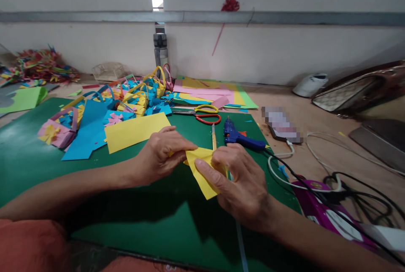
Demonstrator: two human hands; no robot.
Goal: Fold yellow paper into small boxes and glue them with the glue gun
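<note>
Between my two hands is a folded piece of yellow paper (202, 179), raised above the green mat (142, 217). My left hand (166, 149) pinches its upper left edge between thumb and fingers. On the other side my right hand (242, 179) grips it, with the thumb lying across its face and the fingers curled behind. Part of the paper is hidden by the right fingers. A flat yellow sheet (137, 130) lies beyond my left hand. Past my right hand are a blue glue gun (242, 136) and scissors (207, 114) with yellow and red handles.
Small paper baskets (136, 99) and a blue sheet (87, 130) lie at the left. Stacked coloured paper (215, 92) and a bottle (160, 50) stand behind. A phone (281, 125), cables (306, 187), a purple-and-white object (335, 217) and a bag (357, 90) are at the right.
</note>
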